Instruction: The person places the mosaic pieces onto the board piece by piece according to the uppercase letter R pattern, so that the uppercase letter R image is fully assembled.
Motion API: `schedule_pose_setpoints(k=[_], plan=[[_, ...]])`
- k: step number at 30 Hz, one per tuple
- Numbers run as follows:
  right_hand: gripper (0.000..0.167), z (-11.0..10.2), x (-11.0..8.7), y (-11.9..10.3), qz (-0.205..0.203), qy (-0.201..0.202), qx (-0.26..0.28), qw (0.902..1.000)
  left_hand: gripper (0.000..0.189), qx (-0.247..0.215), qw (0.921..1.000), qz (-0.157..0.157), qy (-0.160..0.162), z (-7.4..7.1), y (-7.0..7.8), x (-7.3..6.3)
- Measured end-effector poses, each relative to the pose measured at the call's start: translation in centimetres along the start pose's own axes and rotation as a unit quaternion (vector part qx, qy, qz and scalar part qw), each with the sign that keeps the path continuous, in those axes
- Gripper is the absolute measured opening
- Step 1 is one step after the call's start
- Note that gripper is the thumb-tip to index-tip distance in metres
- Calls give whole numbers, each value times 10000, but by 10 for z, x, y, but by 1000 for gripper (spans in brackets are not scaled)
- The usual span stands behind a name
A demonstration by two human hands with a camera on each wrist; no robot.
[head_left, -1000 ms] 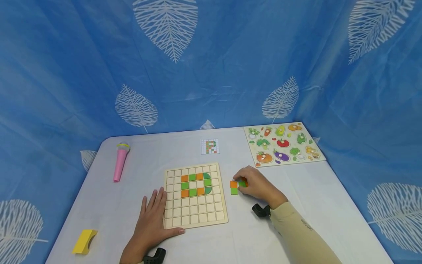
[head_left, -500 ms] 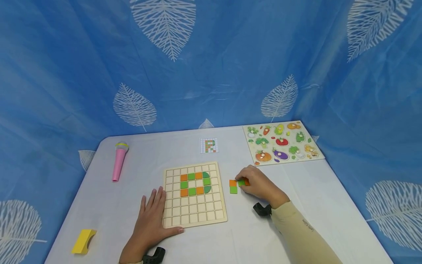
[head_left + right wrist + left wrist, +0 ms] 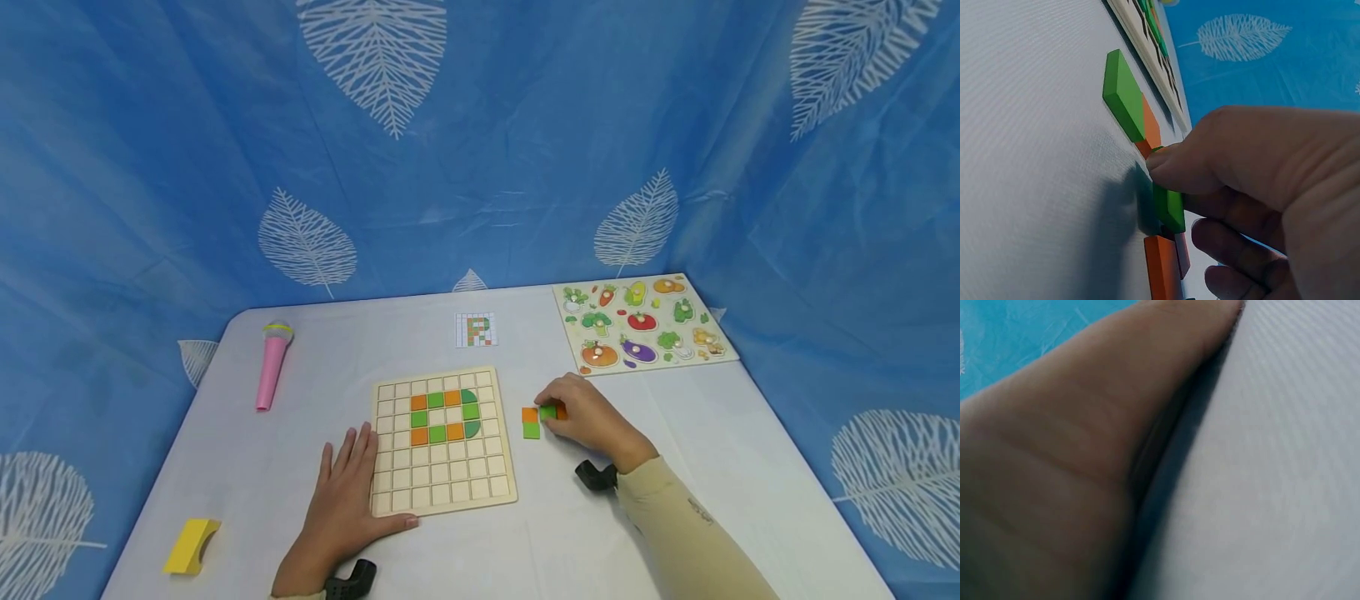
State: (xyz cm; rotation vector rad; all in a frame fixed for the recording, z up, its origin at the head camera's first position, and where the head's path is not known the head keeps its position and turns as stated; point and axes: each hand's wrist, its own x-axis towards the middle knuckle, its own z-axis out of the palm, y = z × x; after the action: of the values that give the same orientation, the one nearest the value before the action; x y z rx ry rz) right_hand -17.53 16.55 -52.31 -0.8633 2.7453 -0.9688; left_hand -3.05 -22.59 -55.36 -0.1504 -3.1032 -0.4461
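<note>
My left hand (image 3: 341, 500) lies with fingers extended on the table, fingertips against the left edge of a wooden grid board (image 3: 450, 487). In the board sit orange and green square tiles and two dark-green rounded tiles, forming a closed loop. Right of the board, my right hand (image 3: 588, 417) pinches a green square tile (image 3: 1169, 209) between thumb and fingers, over its shadow on the cloth. Another green tile (image 3: 531, 431) and an orange tile (image 3: 529, 414) lie edge to edge beside it. A further orange tile (image 3: 1163, 269) shows below the hand in the right wrist view.
A small pattern card (image 3: 476, 330) lies behind the board. At the back right is a vegetable peg puzzle (image 3: 652, 325). A pink toy microphone (image 3: 274, 367) and a yellow arched block (image 3: 192, 547) lie on the left. Blue curtains surround the white table.
The green tile in my right fingers has shifted and turned slightly near the two joined tiles. My left hand keeps its place at the board; the head view has shifted a little.
</note>
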Motion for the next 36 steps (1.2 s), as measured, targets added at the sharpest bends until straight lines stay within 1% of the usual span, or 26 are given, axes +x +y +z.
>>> schedule_pose_setpoints(k=[7,19,28,36], plan=[[26,4,-1,1,-36,-28,30,10000,154,-35,10000,-6,-9,1,-1,0],[25,8,-1,1,-91,-8,-52,9999,154,-4,9999,-35,-135,0,-1,0],[25,9,1,-1,-297,24,-160,9994,154,-18,9999,-58,-152,0,-1,-1],[25,7,0,1,-47,14,-211,9998,155,-5,9998,-110,-167,2,0,0]])
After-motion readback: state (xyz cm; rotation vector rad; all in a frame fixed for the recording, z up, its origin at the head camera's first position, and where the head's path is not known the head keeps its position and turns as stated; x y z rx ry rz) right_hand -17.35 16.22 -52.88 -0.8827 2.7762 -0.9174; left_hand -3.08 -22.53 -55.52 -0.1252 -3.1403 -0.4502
